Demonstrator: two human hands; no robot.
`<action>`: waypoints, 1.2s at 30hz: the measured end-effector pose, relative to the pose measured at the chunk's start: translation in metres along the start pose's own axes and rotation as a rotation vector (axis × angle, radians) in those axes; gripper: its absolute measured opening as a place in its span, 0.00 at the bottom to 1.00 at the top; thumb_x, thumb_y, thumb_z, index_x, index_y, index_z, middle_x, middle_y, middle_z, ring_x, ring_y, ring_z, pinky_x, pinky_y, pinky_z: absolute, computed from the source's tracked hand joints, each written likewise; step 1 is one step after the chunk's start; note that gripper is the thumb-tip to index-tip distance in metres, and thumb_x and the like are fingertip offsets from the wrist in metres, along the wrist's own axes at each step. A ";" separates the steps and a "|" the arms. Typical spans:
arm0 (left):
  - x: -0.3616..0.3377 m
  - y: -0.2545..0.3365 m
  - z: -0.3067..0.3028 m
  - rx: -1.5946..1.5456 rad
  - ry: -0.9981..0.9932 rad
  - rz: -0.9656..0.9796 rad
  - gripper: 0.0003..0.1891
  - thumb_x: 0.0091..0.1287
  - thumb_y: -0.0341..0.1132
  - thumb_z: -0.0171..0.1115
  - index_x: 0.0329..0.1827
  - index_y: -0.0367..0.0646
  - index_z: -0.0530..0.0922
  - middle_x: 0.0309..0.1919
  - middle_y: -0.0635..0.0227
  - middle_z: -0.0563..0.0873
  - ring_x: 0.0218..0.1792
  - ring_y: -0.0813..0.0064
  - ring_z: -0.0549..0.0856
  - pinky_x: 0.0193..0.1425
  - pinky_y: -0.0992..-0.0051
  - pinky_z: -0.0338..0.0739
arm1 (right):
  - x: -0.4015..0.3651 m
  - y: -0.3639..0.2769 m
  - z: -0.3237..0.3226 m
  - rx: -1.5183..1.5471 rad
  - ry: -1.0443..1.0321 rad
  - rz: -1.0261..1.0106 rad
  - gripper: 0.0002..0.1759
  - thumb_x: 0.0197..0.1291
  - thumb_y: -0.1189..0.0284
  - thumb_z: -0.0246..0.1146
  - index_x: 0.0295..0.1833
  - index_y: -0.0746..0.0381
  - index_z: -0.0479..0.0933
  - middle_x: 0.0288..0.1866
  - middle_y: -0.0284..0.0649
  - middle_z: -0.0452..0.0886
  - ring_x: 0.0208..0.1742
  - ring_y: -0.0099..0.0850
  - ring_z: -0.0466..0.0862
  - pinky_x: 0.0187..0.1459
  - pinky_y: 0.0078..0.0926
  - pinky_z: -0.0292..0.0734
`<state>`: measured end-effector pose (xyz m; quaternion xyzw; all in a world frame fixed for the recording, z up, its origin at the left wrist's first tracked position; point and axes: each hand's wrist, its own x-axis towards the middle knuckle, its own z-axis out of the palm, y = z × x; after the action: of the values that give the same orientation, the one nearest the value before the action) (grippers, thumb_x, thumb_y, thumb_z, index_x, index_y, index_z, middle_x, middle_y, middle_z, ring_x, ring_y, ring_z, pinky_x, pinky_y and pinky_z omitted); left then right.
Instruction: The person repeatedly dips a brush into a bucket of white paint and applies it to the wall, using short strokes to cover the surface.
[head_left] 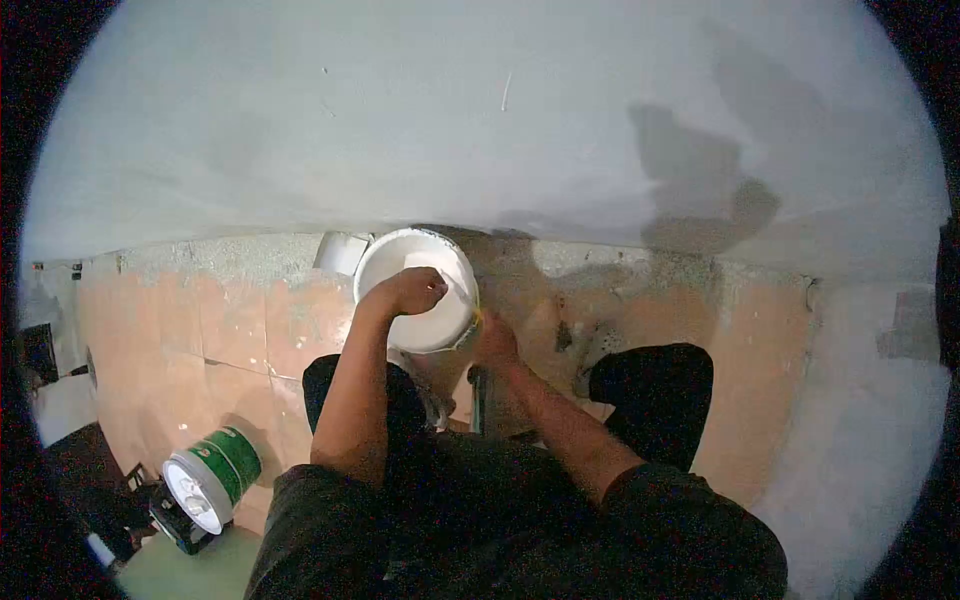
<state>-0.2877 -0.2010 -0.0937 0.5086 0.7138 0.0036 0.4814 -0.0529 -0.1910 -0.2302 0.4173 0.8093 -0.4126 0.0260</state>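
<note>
A white bucket (pixel 366 318) stands on the floor close to the wall, with white material inside it. My left hand (pixel 412 292) is closed in a fist over the bucket's opening. What it grips is too small and blurred to name, though a pale streak shows beside the fingers. My right hand (pixel 495 340) is at the bucket's right side, its fingers closed against the rim near a yellowish edge. The fingertips of the right hand are partly hidden.
A pale wall (pixel 400 130) rises in front, marked by shadows. The tan tiled floor (pixel 235 320) has white spots. A small whitish square piece (pixel 341 252) lies left of the bucket. At lower left is a green-and-white bucket (pixel 225 465) beside a dark object (pixel 175 520).
</note>
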 end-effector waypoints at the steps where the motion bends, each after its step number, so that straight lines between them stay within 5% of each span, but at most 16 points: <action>1: -0.002 0.003 0.001 -0.004 0.005 0.002 0.20 0.69 0.48 0.51 0.53 0.44 0.80 0.53 0.55 0.83 0.55 0.54 0.81 0.61 0.62 0.73 | -0.001 0.003 -0.005 -0.005 0.000 -0.003 0.26 0.58 0.72 0.54 0.63 0.64 0.66 0.48 0.59 0.79 0.48 0.56 0.81 0.48 0.53 0.75; 4: -0.014 0.006 0.002 -0.093 0.106 0.036 0.21 0.68 0.47 0.51 0.47 0.38 0.81 0.48 0.48 0.84 0.52 0.48 0.81 0.58 0.61 0.74 | -0.010 0.023 0.001 -0.027 -0.218 0.053 0.26 0.58 0.71 0.56 0.63 0.64 0.66 0.49 0.58 0.78 0.49 0.56 0.80 0.50 0.52 0.74; 6: -0.015 0.005 -0.001 -0.073 0.111 0.005 0.20 0.68 0.47 0.52 0.47 0.37 0.81 0.48 0.48 0.84 0.52 0.49 0.81 0.58 0.60 0.74 | 0.000 0.070 0.049 0.043 0.204 -0.124 0.28 0.55 0.72 0.60 0.63 0.64 0.67 0.44 0.55 0.80 0.44 0.53 0.82 0.46 0.50 0.76; 10: -0.029 0.004 0.001 -0.046 0.193 0.043 0.23 0.68 0.49 0.51 0.43 0.35 0.82 0.46 0.46 0.84 0.51 0.49 0.82 0.56 0.60 0.74 | 0.005 0.068 0.047 -0.048 0.200 -0.295 0.26 0.55 0.72 0.60 0.61 0.66 0.70 0.41 0.53 0.80 0.41 0.48 0.82 0.44 0.47 0.76; 12: -0.026 -0.012 0.012 -0.121 0.337 0.117 0.23 0.70 0.48 0.51 0.41 0.33 0.82 0.40 0.45 0.85 0.43 0.50 0.85 0.52 0.59 0.76 | -0.004 0.018 0.006 0.126 -0.287 0.189 0.21 0.59 0.70 0.58 0.57 0.67 0.72 0.42 0.52 0.80 0.43 0.43 0.82 0.44 0.44 0.76; 14: -0.040 -0.001 0.000 -0.270 0.148 0.036 0.24 0.72 0.48 0.49 0.40 0.33 0.83 0.33 0.49 0.86 0.33 0.57 0.87 0.44 0.61 0.79 | -0.005 0.008 0.005 0.109 -0.211 0.169 0.19 0.59 0.70 0.57 0.55 0.67 0.73 0.39 0.50 0.80 0.40 0.41 0.82 0.42 0.43 0.76; 15: -0.052 0.005 -0.001 -0.470 0.205 0.001 0.26 0.73 0.49 0.48 0.36 0.33 0.83 0.26 0.54 0.86 0.24 0.64 0.86 0.36 0.64 0.80 | -0.006 0.004 0.008 0.103 -0.143 0.163 0.16 0.60 0.70 0.56 0.52 0.67 0.74 0.37 0.49 0.80 0.38 0.39 0.81 0.39 0.42 0.75; 17: -0.070 0.017 -0.007 -0.459 0.319 0.003 0.28 0.74 0.51 0.47 0.32 0.33 0.83 0.22 0.58 0.84 0.21 0.70 0.81 0.30 0.67 0.78 | 0.006 0.043 0.047 0.205 -0.114 0.012 0.14 0.60 0.70 0.55 0.49 0.66 0.75 0.35 0.45 0.79 0.34 0.36 0.79 0.37 0.40 0.74; 21: -0.083 0.012 0.000 -0.448 0.510 0.086 0.29 0.74 0.52 0.46 0.27 0.34 0.82 0.16 0.65 0.79 0.19 0.73 0.78 0.28 0.70 0.74 | -0.008 -0.006 -0.009 0.252 -0.165 0.168 0.13 0.61 0.71 0.55 0.50 0.64 0.74 0.39 0.44 0.78 0.36 0.35 0.78 0.37 0.40 0.73; 29: -0.113 0.002 0.010 -0.659 0.931 0.251 0.30 0.76 0.48 0.43 0.23 0.33 0.79 0.16 0.66 0.78 0.19 0.76 0.76 0.27 0.72 0.71 | -0.068 -0.087 -0.141 0.516 -0.164 0.243 0.13 0.62 0.70 0.56 0.51 0.61 0.75 0.28 0.32 0.73 0.25 0.26 0.73 0.27 0.28 0.70; 36: -0.122 -0.004 0.020 -0.743 0.865 0.378 0.31 0.77 0.50 0.43 0.27 0.31 0.79 0.16 0.65 0.77 0.16 0.77 0.76 0.21 0.75 0.72 | -0.135 -0.094 -0.236 0.951 0.064 0.031 0.13 0.66 0.65 0.59 0.51 0.62 0.74 0.30 0.30 0.71 0.24 0.22 0.70 0.24 0.23 0.67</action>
<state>-0.2738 -0.3018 -0.0229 0.3768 0.6931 0.5450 0.2839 0.0409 -0.1460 0.0385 0.4076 0.5247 -0.7237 -0.1865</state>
